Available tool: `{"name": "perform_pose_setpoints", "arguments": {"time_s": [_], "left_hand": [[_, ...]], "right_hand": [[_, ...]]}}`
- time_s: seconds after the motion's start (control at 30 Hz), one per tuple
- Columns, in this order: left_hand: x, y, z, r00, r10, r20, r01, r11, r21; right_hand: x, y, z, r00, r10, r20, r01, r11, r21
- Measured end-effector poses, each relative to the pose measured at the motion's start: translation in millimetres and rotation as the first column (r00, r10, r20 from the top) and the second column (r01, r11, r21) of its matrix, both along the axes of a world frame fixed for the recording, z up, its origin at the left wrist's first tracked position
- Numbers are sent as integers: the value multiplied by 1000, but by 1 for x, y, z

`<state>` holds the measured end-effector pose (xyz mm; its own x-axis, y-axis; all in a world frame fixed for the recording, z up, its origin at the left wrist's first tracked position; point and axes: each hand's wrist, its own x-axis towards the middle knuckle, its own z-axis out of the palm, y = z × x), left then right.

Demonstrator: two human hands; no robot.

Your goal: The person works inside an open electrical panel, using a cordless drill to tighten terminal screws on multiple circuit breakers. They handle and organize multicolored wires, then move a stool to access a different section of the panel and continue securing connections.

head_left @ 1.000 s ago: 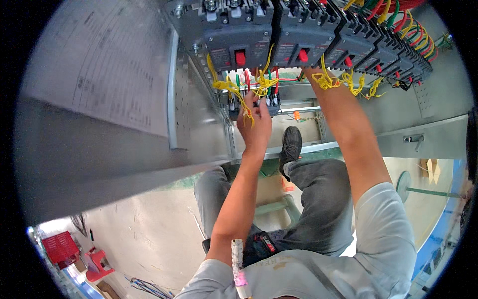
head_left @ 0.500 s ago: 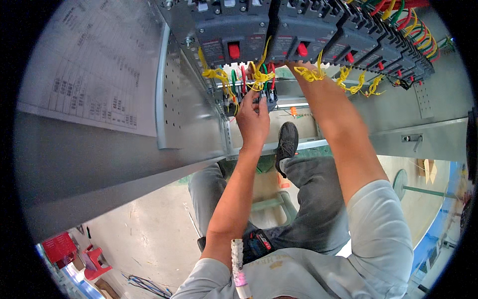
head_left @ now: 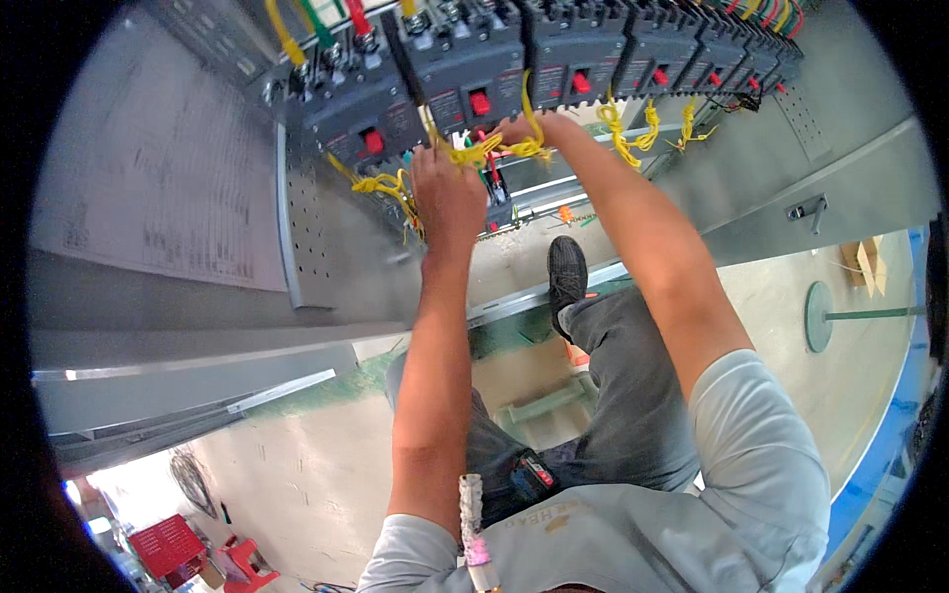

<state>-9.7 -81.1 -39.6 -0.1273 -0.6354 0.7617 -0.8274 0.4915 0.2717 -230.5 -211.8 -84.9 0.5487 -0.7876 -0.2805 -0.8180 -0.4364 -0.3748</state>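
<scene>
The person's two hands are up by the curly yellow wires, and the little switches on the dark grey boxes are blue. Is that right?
Not the colour: the head view shows that the little switches on the dark grey boxes are red, not blue. The left hand and right hand are indeed up by the curly yellow wires.

Light grey short-sleeved shirt, gold emblem on the chest; dark grey trousers, black-and-red item at the waist; 1 black shoe; bare left hand, bare right hand
</scene>
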Motion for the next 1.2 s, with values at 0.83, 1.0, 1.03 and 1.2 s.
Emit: {"name": "perform_pose_setpoints", "arguments": {"time_s": [0.83,1.0,1.03,1.2], "left_hand": [[3,-43,17,953,-297,58,221,813,539],[0,-37,18,956,-292,11,244,816,523],[1,-38,17,956,-292,14,244,823,513],[-1,-42,15,929,-371,2,331,830,448]], "right_hand": [[5,28,27,945,46,325,-59,998,31],[22,29,15,870,-137,473,94,989,114],[30,24,5,874,-126,470,88,991,101],[43,19,-18,883,-115,456,110,993,37]]}}
